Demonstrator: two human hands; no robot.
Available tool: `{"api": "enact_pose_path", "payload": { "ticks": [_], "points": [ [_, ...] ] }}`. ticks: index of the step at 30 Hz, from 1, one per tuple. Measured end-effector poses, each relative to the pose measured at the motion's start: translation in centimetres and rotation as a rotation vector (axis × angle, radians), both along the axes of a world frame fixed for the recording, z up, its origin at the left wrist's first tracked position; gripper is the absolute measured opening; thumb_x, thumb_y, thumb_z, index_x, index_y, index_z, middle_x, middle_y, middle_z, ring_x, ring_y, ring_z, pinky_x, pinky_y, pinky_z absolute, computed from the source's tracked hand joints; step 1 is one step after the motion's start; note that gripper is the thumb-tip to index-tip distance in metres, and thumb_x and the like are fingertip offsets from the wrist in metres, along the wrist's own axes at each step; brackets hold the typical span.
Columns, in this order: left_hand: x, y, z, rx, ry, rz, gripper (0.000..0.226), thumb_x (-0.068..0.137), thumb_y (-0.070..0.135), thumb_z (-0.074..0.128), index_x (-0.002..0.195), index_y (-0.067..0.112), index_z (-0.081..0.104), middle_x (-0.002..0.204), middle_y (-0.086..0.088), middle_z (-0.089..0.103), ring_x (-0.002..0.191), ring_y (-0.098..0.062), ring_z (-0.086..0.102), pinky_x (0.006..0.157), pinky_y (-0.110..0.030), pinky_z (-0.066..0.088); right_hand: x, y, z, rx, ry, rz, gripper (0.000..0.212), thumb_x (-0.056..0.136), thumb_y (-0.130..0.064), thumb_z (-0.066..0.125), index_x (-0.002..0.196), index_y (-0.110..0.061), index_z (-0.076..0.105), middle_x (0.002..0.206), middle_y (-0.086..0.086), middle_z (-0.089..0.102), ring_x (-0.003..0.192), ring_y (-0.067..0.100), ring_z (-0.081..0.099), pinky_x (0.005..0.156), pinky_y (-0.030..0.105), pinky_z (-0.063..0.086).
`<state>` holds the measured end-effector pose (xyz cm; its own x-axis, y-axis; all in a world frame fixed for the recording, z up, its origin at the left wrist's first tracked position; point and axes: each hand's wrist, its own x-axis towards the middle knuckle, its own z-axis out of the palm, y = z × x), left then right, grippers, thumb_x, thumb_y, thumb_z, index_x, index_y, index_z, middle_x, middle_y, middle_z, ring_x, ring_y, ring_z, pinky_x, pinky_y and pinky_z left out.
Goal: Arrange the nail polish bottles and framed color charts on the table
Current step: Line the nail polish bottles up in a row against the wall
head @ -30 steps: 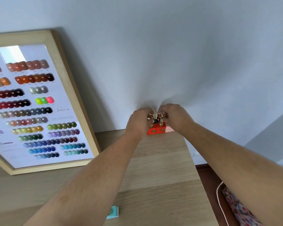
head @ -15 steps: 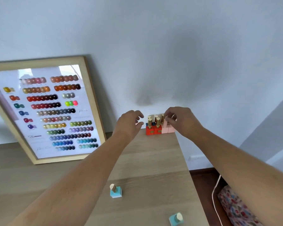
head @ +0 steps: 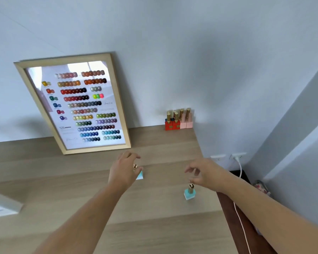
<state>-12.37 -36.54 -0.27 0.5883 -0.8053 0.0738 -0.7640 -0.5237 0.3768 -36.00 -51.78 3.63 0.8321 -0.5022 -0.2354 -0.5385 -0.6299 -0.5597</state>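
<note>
A framed color chart in a light wooden frame leans against the wall at the back of the wooden table. Red and pink nail polish bottles with gold caps stand grouped at the table's far right corner. Two light blue bottles stand nearer. My left hand hovers right over one light blue bottle, fingers apart, mostly hiding it. My right hand is open just above the other light blue bottle, fingertips near its gold cap.
The table's right edge drops to a dark floor where a white cable runs from wall sockets. A patterned fabric item lies on the floor. A white object shows at the left edge.
Both hands let go of the bottles at the far corner and drew back toward me, ending over the two light blue bottles. The view tilted down and back.
</note>
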Motion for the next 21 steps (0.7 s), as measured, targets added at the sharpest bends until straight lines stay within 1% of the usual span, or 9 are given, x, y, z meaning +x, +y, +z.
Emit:
{"api": "enact_pose_path", "payload": {
  "ticks": [2,5,7,9,12,15,18,19,21],
  "points": [
    [0.1,0.3,-0.6,0.001,0.006,0.041,0.035,0.080,0.029,0.066,0.114,0.023,0.057,0.119,0.003,0.054,0.113,-0.020,0.050,0.087,-0.036,0.047,-0.5,0.7,-1.0,-0.007,0.059,0.001,0.031,0.076,-0.031,0.072,0.106,-0.029,0.063,0.104,-0.009,0.062,0.086,0.005,0.057,0.079,0.022,0.048],
    [-0.1,0.0,-1.4,-0.029,0.108,0.099,0.033,0.082,0.029,0.065,0.113,0.022,0.056,0.115,0.002,0.053,0.097,-0.018,0.056,0.078,-0.034,0.048,-0.5,1.5,-2.1,-0.039,0.070,-0.001,0.029,0.077,-0.030,0.071,0.105,-0.025,0.064,0.105,-0.005,0.063,0.083,0.005,0.053,0.076,0.019,0.044],
    [-0.1,-0.5,-1.8,-0.044,0.172,0.111,0.025,0.082,0.025,0.065,0.106,0.020,0.059,0.107,0.000,0.057,0.087,-0.018,0.058,0.076,-0.033,0.048,-0.2,1.7,-2.7,-0.074,0.081,0.010,0.024,0.079,-0.025,0.069,0.103,-0.020,0.065,0.105,-0.001,0.065,0.082,0.007,0.052,0.076,0.019,0.042],
    [0.0,-0.8,-2.1,-0.068,0.188,0.097,0.014,0.082,0.018,0.065,0.096,0.017,0.063,0.095,-0.002,0.061,0.081,-0.020,0.059,0.072,-0.030,0.045,0.1,1.6,-2.9,-0.104,0.115,0.011,0.020,0.082,-0.020,0.067,0.102,-0.017,0.067,0.106,0.002,0.066,0.087,0.011,0.057,0.078,0.021,0.043],
    [0.2,-1.0,-2.4,-0.098,0.212,0.076,0.007,0.080,0.012,0.067,0.086,0.015,0.065,0.084,-0.001,0.062,0.078,-0.021,0.060,0.069,-0.029,0.046,0.6,1.2,-3.0,-0.103,0.154,0.013,0.020,0.083,-0.018,0.066,0.102,-0.015,0.067,0.110,0.002,0.066,0.096,0.014,0.060,0.081,0.022,0.045],
    [0.3,-1.1,-2.7,-0.111,0.255,0.077,0.010,0.078,0.012,0.070,0.087,0.015,0.067,0.084,0.000,0.063,0.075,-0.015,0.059,0.070,-0.026,0.047,1.1,0.8,-2.9,-0.120,0.239,0.065,0.024,0.086,-0.019,0.061,0.110,-0.016,0.065,0.115,0.001,0.065,0.101,0.016,0.061,0.087,0.026,0.047],
    [0.6,-1.5,-3.0,-0.087,0.251,0.058,0.012,0.078,0.013,0.070,0.089,0.015,0.069,0.082,0.002,0.062,0.073,-0.011,0.057,0.069,-0.021,0.042,1.5,0.4,-2.8,-0.107,0.278,0.093,0.027,0.087,-0.018,0.059,0.114,-0.016,0.063,0.118,0.002,0.065,0.105,0.018,0.060,0.091,0.028,0.047],
    [0.7,-1.8,-3.0,-0.075,0.245,0.045,0.012,0.078,0.014,0.070,0.091,0.015,0.069,0.082,0.004,0.061,0.073,-0.011,0.056,0.068,-0.019,0.041,1.6,0.2,-2.7,-0.100,0.282,0.084,0.028,0.087,-0.018,0.059,0.114,-0.016,0.063,0.117,0.002,0.065,0.106,0.018,0.060,0.091,0.028,0.047],
    [0.8,-2.6,-2.9,-0.053,0.230,0.015,0.013,0.079,0.017,0.069,0.093,0.016,0.069,0.081,0.007,0.060,0.073,-0.008,0.055,0.064,-0.015,0.038,1.7,-0.5,-2.6,-0.095,0.223,0.028,0.024,0.086,-0.019,0.062,0.110,-0.015,0.065,0.113,0.002,0.067,0.103,0.016,0.060,0.088,0.026,0.047]
  ]
}}
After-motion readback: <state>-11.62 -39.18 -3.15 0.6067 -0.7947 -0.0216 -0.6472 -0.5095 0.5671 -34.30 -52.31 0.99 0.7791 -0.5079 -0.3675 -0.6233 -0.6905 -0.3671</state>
